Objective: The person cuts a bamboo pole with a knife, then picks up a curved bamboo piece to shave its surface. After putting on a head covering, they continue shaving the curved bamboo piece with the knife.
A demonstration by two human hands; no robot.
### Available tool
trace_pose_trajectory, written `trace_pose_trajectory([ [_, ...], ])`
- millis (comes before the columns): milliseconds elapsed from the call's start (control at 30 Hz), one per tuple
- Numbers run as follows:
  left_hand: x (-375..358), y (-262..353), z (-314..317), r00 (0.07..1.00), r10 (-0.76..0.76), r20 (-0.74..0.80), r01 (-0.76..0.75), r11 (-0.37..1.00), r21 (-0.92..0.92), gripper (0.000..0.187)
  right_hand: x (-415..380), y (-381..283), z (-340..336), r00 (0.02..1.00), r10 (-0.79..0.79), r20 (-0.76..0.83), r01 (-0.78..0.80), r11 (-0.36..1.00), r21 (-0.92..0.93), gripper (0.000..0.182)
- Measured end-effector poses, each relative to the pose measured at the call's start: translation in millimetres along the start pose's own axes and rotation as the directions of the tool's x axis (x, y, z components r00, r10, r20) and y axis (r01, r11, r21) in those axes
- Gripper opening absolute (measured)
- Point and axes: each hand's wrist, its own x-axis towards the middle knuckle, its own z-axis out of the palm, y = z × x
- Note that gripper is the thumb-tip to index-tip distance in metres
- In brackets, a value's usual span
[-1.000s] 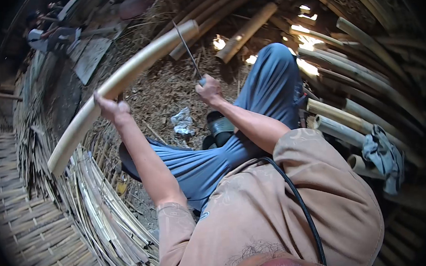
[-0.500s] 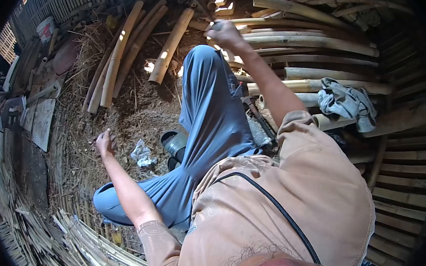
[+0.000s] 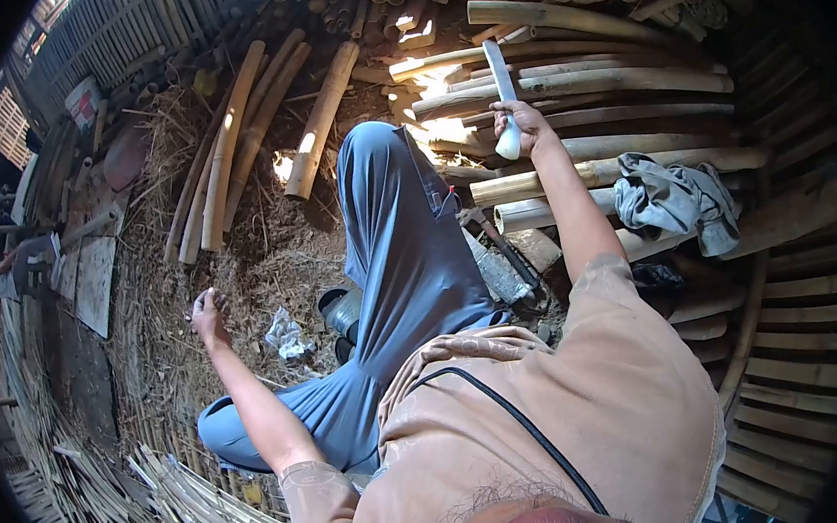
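My right hand (image 3: 524, 127) is closed round a knife (image 3: 499, 70). Its long blade points away from me, and its pale, rounded butt end shows below the fingers. Beneath and beside that hand lie several bamboo poles (image 3: 581, 82), stacked lengthwise. My left hand (image 3: 209, 317) is raised over the littered ground with its fingers curled; what they hold, if anything, cannot be made out. Nearest to it is a crumpled clear plastic bag (image 3: 288, 335) on the ground.
A hammer (image 3: 508, 247) lies by my raised knee. A grey cloth (image 3: 671, 194) drapes over the poles at right. More bamboo lengths (image 3: 325, 121) lean ahead, and thin strips (image 3: 212, 514) lie at lower left. A sandal (image 3: 342, 312) shows under my leg. Another person (image 3: 21, 263) is at far left.
My right hand has swung right and back towards me with the knife, whose blade now shows broadside. My left-hand fingers have curled in more. The view has shifted slightly.
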Motion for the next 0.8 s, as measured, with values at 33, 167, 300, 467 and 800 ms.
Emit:
trace_pose_trajectory([
  [33,-3,1,2,1.000,-0.007,0.005,0.007,1.000,0.013,0.020,10,-5,-6,1.000,-0.023,-0.002,0.023,0.999,0.028,0.009],
  [167,-13,8,6,1.000,-0.012,0.023,0.011,0.999,0.043,0.020,57,-40,-27,0.997,-0.067,-0.047,0.072,0.990,0.124,0.016],
  [300,-18,13,0,1.000,-0.025,-0.008,0.025,1.000,-0.003,0.019,77,-67,-30,0.981,-0.188,-0.040,0.192,0.973,0.128,0.018],
  [467,-21,15,0,0.999,0.008,-0.037,-0.009,1.000,-0.009,0.018,43,-19,7,0.858,-0.498,-0.124,0.512,0.849,0.132,0.017],
  [800,-12,5,3,1.000,-0.017,-0.016,0.017,1.000,0.008,0.015,-24,-70,28,0.895,-0.434,0.099,0.297,0.748,0.594,0.036],
])
